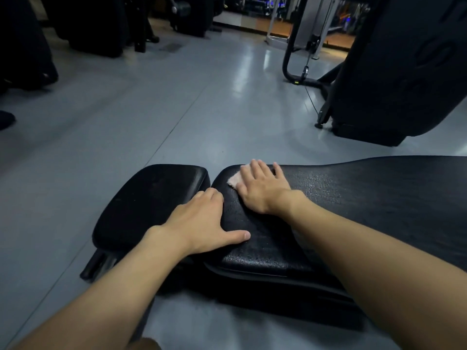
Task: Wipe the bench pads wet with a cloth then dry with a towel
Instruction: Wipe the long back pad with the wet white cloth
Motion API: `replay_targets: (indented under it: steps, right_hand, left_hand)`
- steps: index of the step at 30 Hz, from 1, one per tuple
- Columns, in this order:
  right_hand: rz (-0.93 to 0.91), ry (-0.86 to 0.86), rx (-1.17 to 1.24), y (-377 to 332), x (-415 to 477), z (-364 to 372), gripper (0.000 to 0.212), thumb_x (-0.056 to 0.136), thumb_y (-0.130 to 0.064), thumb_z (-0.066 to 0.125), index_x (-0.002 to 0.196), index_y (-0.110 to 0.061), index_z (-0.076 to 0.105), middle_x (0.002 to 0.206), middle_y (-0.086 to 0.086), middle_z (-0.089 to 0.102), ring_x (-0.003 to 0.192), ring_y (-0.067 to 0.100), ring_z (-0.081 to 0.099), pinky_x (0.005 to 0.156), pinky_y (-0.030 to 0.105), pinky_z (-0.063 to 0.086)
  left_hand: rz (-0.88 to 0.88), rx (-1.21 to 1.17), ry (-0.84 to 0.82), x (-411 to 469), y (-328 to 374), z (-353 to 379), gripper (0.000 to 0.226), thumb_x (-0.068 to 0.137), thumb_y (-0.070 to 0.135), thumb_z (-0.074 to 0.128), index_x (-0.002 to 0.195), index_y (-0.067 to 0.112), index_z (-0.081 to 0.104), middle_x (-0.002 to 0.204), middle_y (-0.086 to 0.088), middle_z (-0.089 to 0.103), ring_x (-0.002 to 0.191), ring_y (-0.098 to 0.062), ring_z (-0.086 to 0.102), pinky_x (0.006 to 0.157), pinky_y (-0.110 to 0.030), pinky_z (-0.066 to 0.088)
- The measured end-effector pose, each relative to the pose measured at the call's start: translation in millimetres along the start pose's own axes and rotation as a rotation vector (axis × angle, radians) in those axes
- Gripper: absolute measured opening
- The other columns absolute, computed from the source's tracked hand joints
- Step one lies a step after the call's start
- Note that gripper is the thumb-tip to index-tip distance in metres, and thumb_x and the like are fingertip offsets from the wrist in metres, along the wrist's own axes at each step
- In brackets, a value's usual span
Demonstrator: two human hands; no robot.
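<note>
A black bench with two pads fills the lower middle of the head view: a small seat pad (149, 198) on the left and a long back pad (353, 195) running off to the right. My right hand (260, 188) lies flat on the left end of the long pad, pressing a pale pinkish cloth (234, 182) whose corner shows past my fingers. My left hand (202, 223) rests flat across the gap between the two pads, thumb stretched onto the long pad, holding nothing. No second towel is in view.
Grey glossy floor (177, 109) spreads beyond the bench. A large black machine (394, 72) with a curved frame and cable stands at the right. Dark equipment (101, 26) lines the far left. Someone's dark shoe (6, 120) shows at the left edge.
</note>
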State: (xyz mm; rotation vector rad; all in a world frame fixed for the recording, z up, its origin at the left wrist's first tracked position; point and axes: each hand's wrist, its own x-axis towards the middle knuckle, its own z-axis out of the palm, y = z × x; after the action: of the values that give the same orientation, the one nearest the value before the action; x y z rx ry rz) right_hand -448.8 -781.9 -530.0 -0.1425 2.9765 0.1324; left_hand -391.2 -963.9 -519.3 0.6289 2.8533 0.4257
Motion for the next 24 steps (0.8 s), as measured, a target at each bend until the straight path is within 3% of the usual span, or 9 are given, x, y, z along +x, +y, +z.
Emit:
replay_targets:
  steps: [5,10,13,17,20,22,24]
  right_hand:
    - [-0.154,-0.05,-0.027,-22.0,5.6,-3.4,0.057,0.104,-0.05,0.013,0.158,-0.035,0.011,0.168,-0.004,-0.002,0.154,0.014,-0.008,0.119,0.057,-0.011]
    - [-0.289,-0.077,-0.092,-15.7,-15.5,-0.7,0.058,0.103,-0.053,0.01,0.159,-0.038,0.007,0.168,-0.006,-0.003,0.154,0.013,-0.008,0.119,0.057,-0.011]
    - [-0.242,-0.067,-0.149,-3.0,-27.8,-7.5,0.061,0.102,-0.052,0.01,0.159,-0.031,0.005,0.168,-0.001,-0.008,0.154,0.019,-0.012,0.118,0.059,-0.013]
    - [-0.181,-0.05,0.005,-24.5,-27.8,-5.1,0.063,0.104,-0.046,0.014,0.16,-0.016,0.006,0.168,0.008,-0.006,0.154,0.023,-0.009,0.122,0.052,-0.007]
    - [-0.205,-0.031,-0.01,-22.8,-25.0,0.6,0.062,0.105,-0.044,0.013,0.159,-0.014,0.01,0.168,0.005,-0.002,0.154,0.021,-0.006,0.122,0.051,-0.006]
    - [-0.219,-0.03,-0.025,-7.3,-29.0,-0.2,0.062,0.105,-0.045,0.012,0.16,-0.017,0.007,0.168,0.003,-0.002,0.154,0.019,-0.006,0.122,0.052,-0.008]
    - [-0.218,-0.021,-0.027,10.8,-35.3,-0.4,0.063,0.104,-0.046,0.013,0.16,-0.018,0.005,0.169,0.0,-0.001,0.154,0.017,-0.005,0.122,0.053,-0.008]
  left_hand:
    - [0.039,-0.094,0.036,-3.2,-3.0,-7.6,0.074,0.069,0.07,0.074,0.109,0.023,0.033,0.099,0.011,0.038,0.086,-0.009,0.04,0.062,-0.02,0.033]
    - [0.018,-0.118,0.06,-5.2,-3.2,-4.8,0.075,0.066,0.067,0.079,0.102,0.021,0.031,0.108,0.005,0.031,0.075,-0.002,0.044,0.06,-0.02,0.035]
    - [0.003,-0.084,0.036,-5.3,-0.9,-4.3,0.075,0.067,0.067,0.078,0.102,0.019,0.032,0.109,0.002,0.031,0.076,-0.005,0.047,0.066,-0.024,0.04]
    - [-0.043,-0.097,0.042,-7.4,-2.1,0.6,0.073,0.068,0.066,0.078,0.104,0.018,0.035,0.114,0.002,0.035,0.086,-0.01,0.052,0.077,-0.027,0.047]
    - [-0.07,-0.039,0.023,-8.2,2.6,-1.2,0.071,0.072,0.071,0.071,0.111,0.021,0.039,0.117,0.006,0.038,0.085,-0.008,0.052,0.071,-0.031,0.044]
    - [-0.067,0.011,-0.003,-7.1,12.7,-2.6,0.076,0.074,0.075,0.065,0.125,0.025,0.042,0.128,0.012,0.041,0.101,-0.01,0.054,0.078,-0.034,0.042]
    - [-0.052,0.027,-0.028,-4.9,25.3,0.4,0.084,0.072,0.082,0.058,0.137,0.03,0.04,0.138,0.014,0.042,0.12,-0.011,0.051,0.096,-0.039,0.041]
